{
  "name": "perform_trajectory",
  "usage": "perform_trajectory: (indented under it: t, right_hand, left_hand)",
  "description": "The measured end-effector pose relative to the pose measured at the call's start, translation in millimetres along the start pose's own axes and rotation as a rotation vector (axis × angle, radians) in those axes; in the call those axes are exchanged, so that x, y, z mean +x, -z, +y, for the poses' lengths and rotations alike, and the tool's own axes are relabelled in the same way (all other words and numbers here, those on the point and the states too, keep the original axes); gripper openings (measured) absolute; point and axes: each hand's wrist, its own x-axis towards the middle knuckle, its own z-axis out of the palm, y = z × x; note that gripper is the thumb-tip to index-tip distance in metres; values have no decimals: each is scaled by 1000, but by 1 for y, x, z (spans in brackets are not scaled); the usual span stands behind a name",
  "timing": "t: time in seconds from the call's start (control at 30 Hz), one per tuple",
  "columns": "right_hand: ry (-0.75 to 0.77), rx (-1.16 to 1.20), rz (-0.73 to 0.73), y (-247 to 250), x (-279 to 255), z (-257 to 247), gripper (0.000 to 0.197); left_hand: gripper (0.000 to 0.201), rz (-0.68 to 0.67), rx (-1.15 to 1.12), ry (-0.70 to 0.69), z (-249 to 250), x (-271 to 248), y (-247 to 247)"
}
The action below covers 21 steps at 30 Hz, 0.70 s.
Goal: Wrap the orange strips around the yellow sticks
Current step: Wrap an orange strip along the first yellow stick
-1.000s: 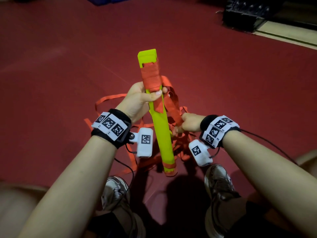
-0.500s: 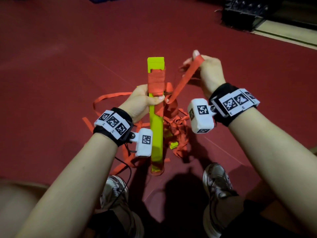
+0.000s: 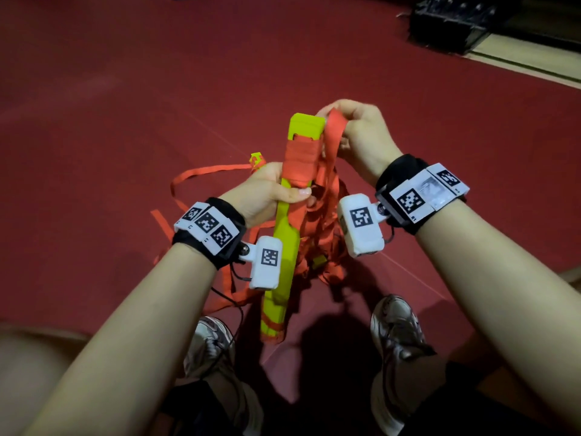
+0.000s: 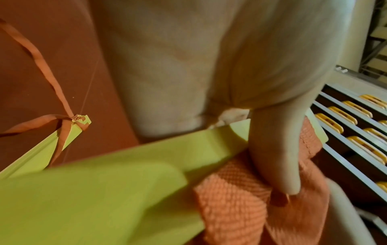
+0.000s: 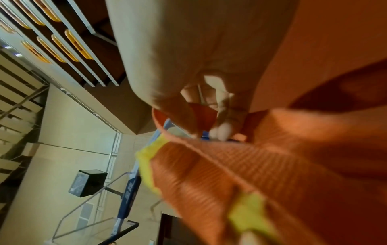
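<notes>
While you sit over the red floor (image 3: 125, 127), your left hand (image 3: 267, 193) holds the yellow stick (image 3: 284, 243) at centre frame, grip closed round it, thumb across the front just below the wrapped orange band (image 3: 300, 162). Stick: upright, slightly tilted, lower end near your shoes (image 3: 396, 322). Your right hand (image 3: 358, 133), upper centre, pinches the orange strip (image 3: 334, 127) beside the stick's top end, grip closed on it. Loose orange strips (image 3: 320, 234): tangled heap behind the stick. Second yellow stick (image 4: 69, 132): strip tied at its tip, left of frame in the left wrist view.
</notes>
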Motion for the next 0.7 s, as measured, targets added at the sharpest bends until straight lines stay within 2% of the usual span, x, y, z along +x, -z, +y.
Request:
perform_trajectory:
  t: [0.07, 0.13, 0.23, 0.3, 0.37, 0.43, 0.57, 0.63, 0.7]
  right_hand:
    - [-65, 1, -3, 5, -3, 9, 34]
    - [-194, -49, 39, 14, -5, 22, 41]
    - [-465, -160, -1, 20, -12, 44, 19]
    - [-583, -167, -122, 19, -22, 61, 14]
    - [-611, -209, -329, 14, -31, 75, 15]
    - [-612, -322, -458, 10, -38, 85, 15]
    - [-601, -319, -493, 12, -45, 93, 16]
    - [-590, -264, -434, 22, -44, 96, 14]
    - [-516, -210, -362, 25, -43, 92, 10]
  left_hand:
    - [23, 16, -44, -45, 4, -2, 4]
    - [27, 61, -68, -88, 5, 0, 8]
    - [42, 123, -122, -130, 8, 2, 11]
    - [43, 167, -146, -157, 8, 4, 12]
    - [39, 184, -158, -178, 10, 4, 12]
    - [36, 169, -162, -198, 12, 5, 9]
    - [36, 133, -151, -217, 19, 3, 6]
    - [36, 120, -149, -216, 20, 2, 7]
    - [36, 106, -134, -208, 20, 1, 10]
